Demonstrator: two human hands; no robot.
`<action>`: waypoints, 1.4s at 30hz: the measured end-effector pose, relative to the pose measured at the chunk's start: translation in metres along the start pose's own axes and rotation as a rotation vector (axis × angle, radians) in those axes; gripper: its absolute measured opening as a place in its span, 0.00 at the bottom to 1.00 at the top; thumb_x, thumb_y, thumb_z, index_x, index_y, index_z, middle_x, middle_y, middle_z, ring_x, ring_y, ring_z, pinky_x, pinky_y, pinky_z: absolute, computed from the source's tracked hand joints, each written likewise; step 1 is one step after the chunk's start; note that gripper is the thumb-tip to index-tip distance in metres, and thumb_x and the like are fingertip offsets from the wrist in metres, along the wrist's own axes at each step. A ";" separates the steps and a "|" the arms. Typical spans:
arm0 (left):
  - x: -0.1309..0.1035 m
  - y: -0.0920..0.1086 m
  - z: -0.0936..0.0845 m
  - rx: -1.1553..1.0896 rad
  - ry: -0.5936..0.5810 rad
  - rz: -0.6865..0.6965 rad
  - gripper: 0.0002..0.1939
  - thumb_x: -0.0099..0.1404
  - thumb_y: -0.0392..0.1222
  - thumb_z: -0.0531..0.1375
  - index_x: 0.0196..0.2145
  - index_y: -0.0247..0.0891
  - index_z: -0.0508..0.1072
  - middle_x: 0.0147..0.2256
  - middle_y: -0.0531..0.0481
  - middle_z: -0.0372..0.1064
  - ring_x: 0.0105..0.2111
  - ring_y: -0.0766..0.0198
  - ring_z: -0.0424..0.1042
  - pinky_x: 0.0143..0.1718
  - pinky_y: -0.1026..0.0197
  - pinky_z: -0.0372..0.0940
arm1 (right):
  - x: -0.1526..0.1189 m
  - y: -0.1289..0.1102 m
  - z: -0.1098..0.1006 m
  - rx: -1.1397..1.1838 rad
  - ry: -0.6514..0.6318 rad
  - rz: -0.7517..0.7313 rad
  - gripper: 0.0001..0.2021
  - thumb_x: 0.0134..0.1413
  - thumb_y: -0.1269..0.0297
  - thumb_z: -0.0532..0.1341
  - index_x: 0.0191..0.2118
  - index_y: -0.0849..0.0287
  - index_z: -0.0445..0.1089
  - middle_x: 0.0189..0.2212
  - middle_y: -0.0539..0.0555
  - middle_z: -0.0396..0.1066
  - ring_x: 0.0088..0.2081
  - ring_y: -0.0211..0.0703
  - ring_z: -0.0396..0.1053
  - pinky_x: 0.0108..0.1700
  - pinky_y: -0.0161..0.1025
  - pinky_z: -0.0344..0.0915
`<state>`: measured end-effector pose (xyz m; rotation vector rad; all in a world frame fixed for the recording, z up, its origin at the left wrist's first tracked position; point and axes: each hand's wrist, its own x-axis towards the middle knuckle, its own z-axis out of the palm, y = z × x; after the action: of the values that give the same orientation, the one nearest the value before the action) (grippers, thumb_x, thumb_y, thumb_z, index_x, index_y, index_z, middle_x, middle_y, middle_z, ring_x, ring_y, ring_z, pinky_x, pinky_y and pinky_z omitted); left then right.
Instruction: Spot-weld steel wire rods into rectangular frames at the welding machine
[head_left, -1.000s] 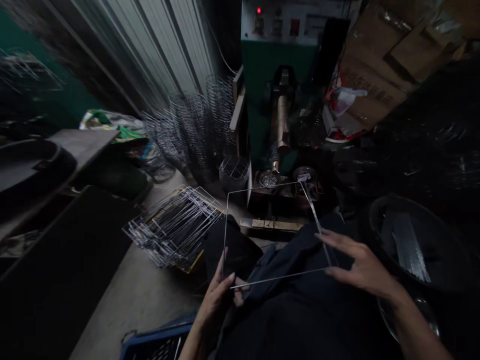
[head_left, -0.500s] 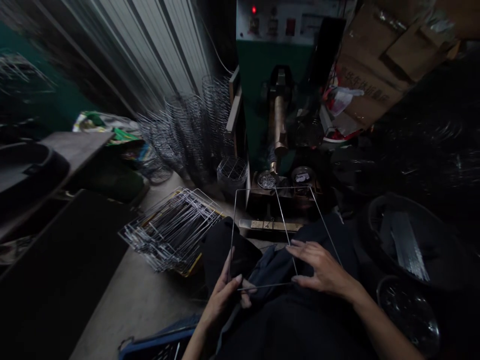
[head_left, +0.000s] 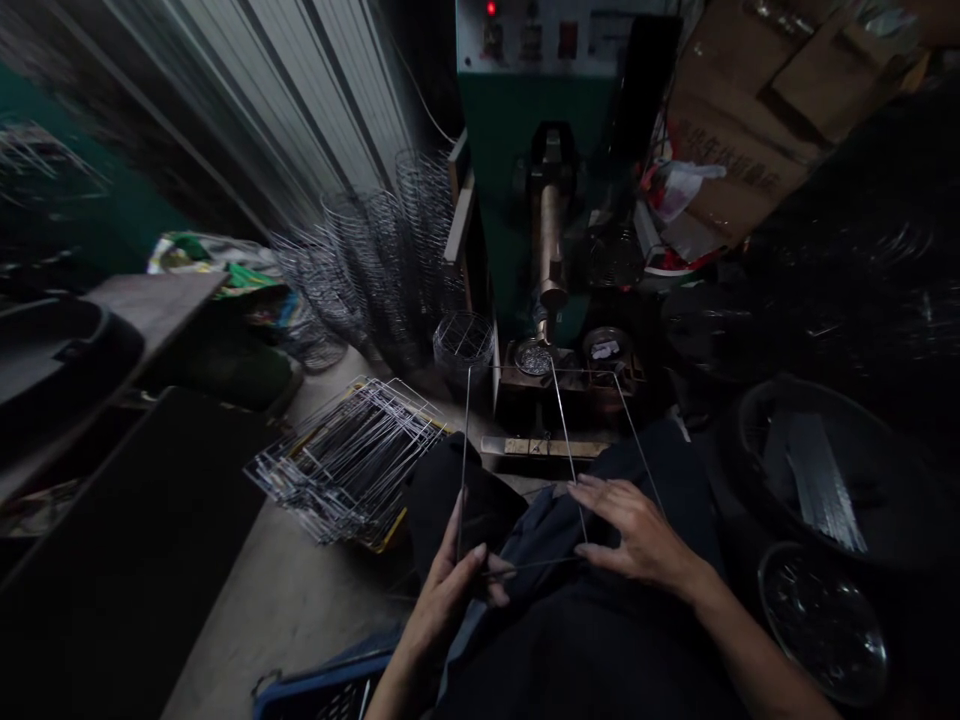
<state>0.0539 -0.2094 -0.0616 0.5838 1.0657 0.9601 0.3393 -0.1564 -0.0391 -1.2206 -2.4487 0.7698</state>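
A thin rectangular wire frame (head_left: 564,430) with a middle bar spans the space above my lap. Its near left corner is gripped by my left hand (head_left: 456,580), thumb and fingers closed on the wire. My right hand (head_left: 637,530) holds the middle bar near its lower end between thumb and fingers. The far edge of the wire frame lies just below the copper-coloured electrode (head_left: 551,250) of a green machine (head_left: 506,160). Beneath the electrode tip sits a small round dish (head_left: 533,358) of tiny metal pieces.
Many wire frames (head_left: 352,460) are piled at the left of my knees. Wire coils or rings (head_left: 367,260) stand behind them. A dark tub (head_left: 892,500) with metal strips (head_left: 825,485) is at the right, beside a round dish (head_left: 823,622). A blue crate (head_left: 322,690) sits lower left.
The far edge of the wire frame has shifted slightly up and left in the view. Both hands keep their hold, and the camera view has moved a little.
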 end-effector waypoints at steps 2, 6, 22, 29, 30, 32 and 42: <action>0.001 -0.001 0.000 0.000 -0.002 -0.001 0.50 0.66 0.48 0.61 0.69 0.45 0.26 0.28 0.44 0.76 0.21 0.59 0.73 0.25 0.60 0.67 | 0.000 0.001 0.002 -0.002 -0.017 0.002 0.32 0.57 0.54 0.65 0.65 0.57 0.60 0.60 0.60 0.63 0.62 0.54 0.59 0.61 0.53 0.58; 0.002 -0.001 -0.001 0.018 -0.017 0.010 0.49 0.67 0.47 0.60 0.69 0.43 0.26 0.26 0.45 0.76 0.20 0.59 0.72 0.24 0.61 0.67 | 0.000 0.002 0.003 -0.016 -0.005 0.029 0.31 0.57 0.54 0.65 0.64 0.56 0.61 0.59 0.60 0.64 0.61 0.55 0.61 0.60 0.53 0.59; 0.009 -0.010 -0.014 -0.037 -0.009 -0.033 0.51 0.66 0.47 0.61 0.69 0.47 0.26 0.30 0.43 0.77 0.21 0.58 0.74 0.24 0.61 0.67 | 0.006 -0.004 0.008 -0.010 0.023 -0.025 0.31 0.57 0.55 0.64 0.64 0.59 0.60 0.59 0.60 0.65 0.61 0.51 0.61 0.59 0.49 0.61; 0.014 -0.012 -0.016 -0.060 -0.054 -0.016 0.53 0.65 0.47 0.62 0.68 0.45 0.23 0.30 0.42 0.78 0.21 0.57 0.74 0.24 0.60 0.68 | 0.006 0.000 0.010 -0.031 0.037 0.047 0.30 0.58 0.55 0.64 0.64 0.58 0.61 0.58 0.61 0.66 0.60 0.53 0.63 0.58 0.50 0.63; 0.014 -0.013 -0.017 -0.062 -0.059 -0.013 0.53 0.65 0.46 0.62 0.68 0.44 0.23 0.30 0.41 0.78 0.21 0.57 0.74 0.23 0.61 0.67 | 0.006 0.000 0.010 -0.031 0.041 0.042 0.30 0.58 0.55 0.63 0.64 0.58 0.60 0.59 0.61 0.65 0.60 0.53 0.63 0.58 0.50 0.63; 0.016 -0.014 -0.019 -0.061 -0.067 -0.016 0.53 0.66 0.46 0.61 0.68 0.44 0.22 0.30 0.41 0.78 0.21 0.57 0.75 0.23 0.61 0.67 | 0.007 0.000 0.009 -0.035 0.047 0.031 0.30 0.59 0.56 0.62 0.65 0.58 0.59 0.59 0.61 0.64 0.61 0.53 0.62 0.58 0.51 0.63; 0.023 -0.024 -0.028 -0.064 -0.060 -0.042 0.53 0.65 0.45 0.62 0.68 0.48 0.23 0.29 0.43 0.77 0.21 0.57 0.75 0.22 0.63 0.66 | 0.001 0.007 0.009 -0.074 0.105 0.083 0.30 0.59 0.57 0.61 0.65 0.57 0.59 0.59 0.61 0.65 0.59 0.54 0.64 0.57 0.52 0.65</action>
<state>0.0407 -0.2019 -0.1019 0.5327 0.9865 0.9310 0.3388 -0.1549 -0.0500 -1.3621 -2.3735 0.6241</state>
